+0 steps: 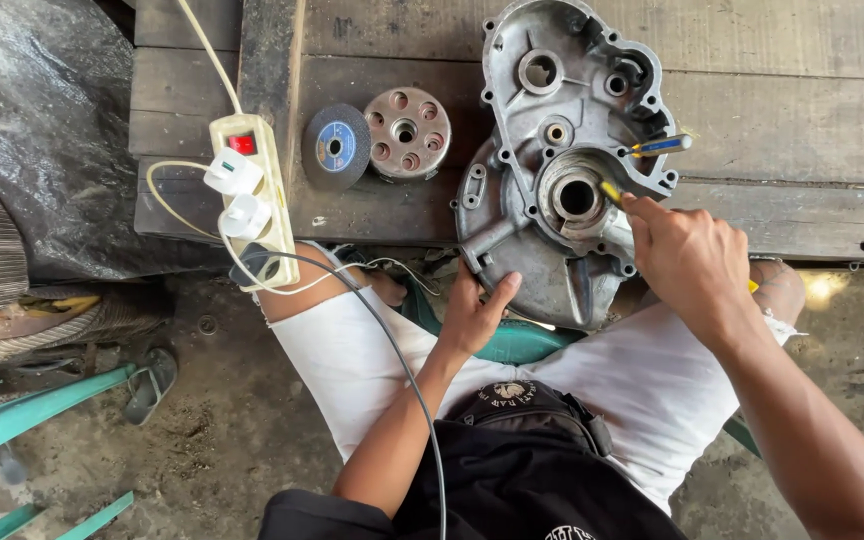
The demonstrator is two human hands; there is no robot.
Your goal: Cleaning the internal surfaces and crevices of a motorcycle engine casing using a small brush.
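Grey engine cover (552, 130) flat on bench

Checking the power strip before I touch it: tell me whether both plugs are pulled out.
No, two white plugs sit pushed into the power strip.

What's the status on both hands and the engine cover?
Left hand grips engine cover lower edge. Right hand holds yellow tool at centre bore. Second screwdriver rests on cover.

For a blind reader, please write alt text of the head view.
A person's left hand grips the lower edge of a grey metal engine cover on a wooden bench, while the right hand pokes a yellow-handled tool into its round opening.
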